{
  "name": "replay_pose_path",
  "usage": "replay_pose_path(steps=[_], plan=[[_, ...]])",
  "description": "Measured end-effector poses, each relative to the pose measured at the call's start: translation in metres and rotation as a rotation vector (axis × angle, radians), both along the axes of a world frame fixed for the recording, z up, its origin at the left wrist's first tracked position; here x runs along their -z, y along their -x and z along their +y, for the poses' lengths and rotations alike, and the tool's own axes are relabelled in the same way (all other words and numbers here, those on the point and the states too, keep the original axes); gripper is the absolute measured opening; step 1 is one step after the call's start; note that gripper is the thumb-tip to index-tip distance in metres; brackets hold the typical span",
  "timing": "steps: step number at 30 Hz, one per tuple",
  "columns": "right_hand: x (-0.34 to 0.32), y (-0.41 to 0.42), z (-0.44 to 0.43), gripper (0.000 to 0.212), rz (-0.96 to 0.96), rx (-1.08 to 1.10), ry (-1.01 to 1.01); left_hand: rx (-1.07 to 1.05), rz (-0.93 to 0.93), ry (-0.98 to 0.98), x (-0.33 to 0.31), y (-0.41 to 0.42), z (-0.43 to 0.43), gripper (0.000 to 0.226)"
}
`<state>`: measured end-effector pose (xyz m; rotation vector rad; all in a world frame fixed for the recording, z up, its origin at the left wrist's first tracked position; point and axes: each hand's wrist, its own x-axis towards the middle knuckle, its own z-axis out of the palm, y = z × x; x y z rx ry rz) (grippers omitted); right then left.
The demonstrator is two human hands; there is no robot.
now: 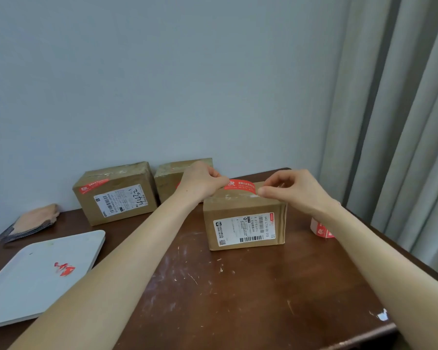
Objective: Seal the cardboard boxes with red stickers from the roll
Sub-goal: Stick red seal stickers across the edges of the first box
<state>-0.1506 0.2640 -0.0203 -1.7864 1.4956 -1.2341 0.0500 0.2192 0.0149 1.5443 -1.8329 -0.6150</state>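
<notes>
A red sticker (240, 186) is stretched just above the top of the nearest cardboard box (245, 223), which stands mid-table with a white shipping label on its front. My left hand (202, 180) pinches the sticker's left end. My right hand (291, 190) pinches its right end over the box's top edge. The sticker roll (321, 229) lies on the table to the right of that box, partly hidden by my right forearm. Two more boxes stand at the back: one (114, 193) carries a red sticker on its top edge, the other (170, 178) sits partly behind my left hand.
A white tray (23, 286) with red sticker scraps (64, 269) lies at the front left of the dark wooden table (238, 299). A pinkish cloth item (33, 221) rests at the back left. A wall is behind and grey curtains (402, 122) hang at the right.
</notes>
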Motion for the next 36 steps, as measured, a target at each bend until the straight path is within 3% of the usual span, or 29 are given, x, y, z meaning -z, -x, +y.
replay_pose_path(steps=[4, 7, 24, 29, 36], plan=[[0.004, -0.010, 0.004, 0.025, 0.073, 0.019, 0.012, -0.011, -0.003, -0.008, 0.001, 0.000, 0.000, 0.024], [0.005, -0.015, 0.003, 0.015, 0.098, 0.064, 0.073, -0.002, -0.001, -0.031, 0.002, 0.000, 0.000, 0.027], [0.009, 0.008, -0.015, 0.021, -0.111, 0.152, -0.065, 0.032, 0.171, -0.202, 0.000, -0.014, -0.005, 0.011], [0.004, -0.004, -0.011, 0.034, -0.150, 0.133, -0.057, 0.032, 0.184, -0.200, 0.000, -0.014, -0.006, 0.011], [-0.007, -0.027, -0.007, 0.030, -0.025, 0.039, -0.009, 0.006, 0.165, -0.159, -0.002, -0.011, -0.006, 0.010]])
